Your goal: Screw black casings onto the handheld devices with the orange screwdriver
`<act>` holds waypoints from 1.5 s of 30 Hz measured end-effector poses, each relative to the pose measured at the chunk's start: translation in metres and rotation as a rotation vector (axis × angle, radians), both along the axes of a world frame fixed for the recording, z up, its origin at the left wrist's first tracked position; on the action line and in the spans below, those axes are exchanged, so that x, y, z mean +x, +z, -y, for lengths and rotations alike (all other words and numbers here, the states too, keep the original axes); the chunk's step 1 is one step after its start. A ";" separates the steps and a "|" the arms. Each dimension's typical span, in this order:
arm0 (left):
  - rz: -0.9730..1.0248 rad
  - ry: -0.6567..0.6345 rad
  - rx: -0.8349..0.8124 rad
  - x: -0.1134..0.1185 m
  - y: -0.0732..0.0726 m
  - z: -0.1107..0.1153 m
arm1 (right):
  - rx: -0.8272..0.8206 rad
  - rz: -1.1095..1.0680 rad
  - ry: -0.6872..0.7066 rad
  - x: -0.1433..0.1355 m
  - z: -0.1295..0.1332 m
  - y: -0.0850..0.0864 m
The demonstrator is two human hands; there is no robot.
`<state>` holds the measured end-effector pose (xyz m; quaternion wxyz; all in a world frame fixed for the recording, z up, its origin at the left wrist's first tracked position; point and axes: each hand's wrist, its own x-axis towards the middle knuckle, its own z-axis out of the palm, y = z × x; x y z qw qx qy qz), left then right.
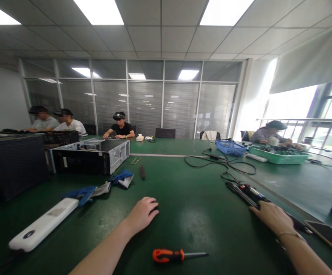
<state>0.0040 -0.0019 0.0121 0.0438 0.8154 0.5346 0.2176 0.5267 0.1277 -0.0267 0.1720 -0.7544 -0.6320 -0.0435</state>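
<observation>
My left hand (143, 214) rests on the green tabletop with its fingers loosely bent and slightly apart, and nothing shows in it. To the right, my right hand (273, 217) lies over a group of long dark objects (244, 194), its fingers wrapped down onto them. They look like slim black and metal pieces with some red parts. Their exact kind is unclear, and my palm hides part of them. An orange and black screwdriver (180, 255) lies between my forearms, its tip pointing right.
An open computer case (91, 156) stands left, by blue-grey gloves (121, 178) and a white power strip (45, 223). Beyond are a brown strip (142, 172), memory modules (136, 160), a black cable (206, 165), a blue basket (231, 148) and a green basket (280, 156). Several people sit farther off.
</observation>
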 end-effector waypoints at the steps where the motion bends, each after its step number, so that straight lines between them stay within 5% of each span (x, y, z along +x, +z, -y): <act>1: -0.001 0.000 0.001 0.000 0.000 0.000 | -0.012 -0.004 0.017 -0.001 0.000 0.001; 7: -0.001 0.006 -0.019 0.001 0.000 0.000 | -0.027 -0.022 0.137 -0.023 0.002 0.004; 13: 0.004 0.007 -0.025 0.001 0.001 0.001 | -0.028 -0.098 0.286 -0.072 0.007 0.006; 25: 0.261 0.048 -0.105 -0.002 -0.004 -0.002 | -0.119 -0.342 0.874 -0.180 0.063 0.032; 35: 0.179 -0.140 -0.133 0.007 0.009 0.007 | -0.275 -0.453 1.079 -0.200 0.092 0.052; 40: 0.170 -0.138 -0.151 0.007 0.011 0.007 | -0.178 -0.460 0.938 -0.178 0.070 0.049; 45: 0.162 -0.148 -0.168 0.007 0.014 0.008 | 0.208 -0.092 0.368 -0.096 0.025 0.033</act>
